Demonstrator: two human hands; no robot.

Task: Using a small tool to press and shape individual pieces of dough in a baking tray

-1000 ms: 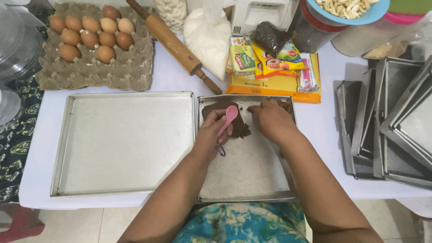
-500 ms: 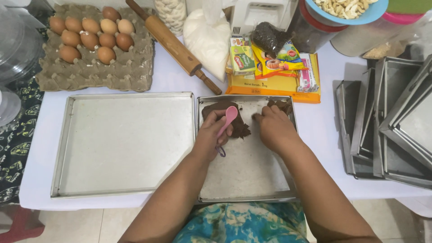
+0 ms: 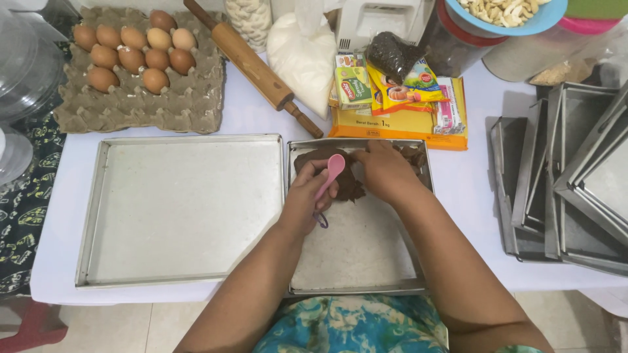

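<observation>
Brown dough (image 3: 340, 173) lies at far end of small tray (image 3: 366, 261), touching both hands. Left hand (image 3: 307, 202) fingers clamped on pink spoon (image 3: 332, 171), long axis near-to-far, bowl over dough. Right hand (image 3: 386, 171) fingers curled together, pressing dough's right side.

dull matt metal trays (image 3: 183, 209), a glossy pink plastic spoon (image 3: 332, 171), rough matt brown dough (image 3: 347, 183), a smooth wooden rolling pin (image 3: 252, 62), a coarse grey paper-pulp egg carton (image 3: 140, 104).

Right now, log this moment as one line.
left hand: holds pink spoon | right hand: on brown dough | small tray: under both
</observation>
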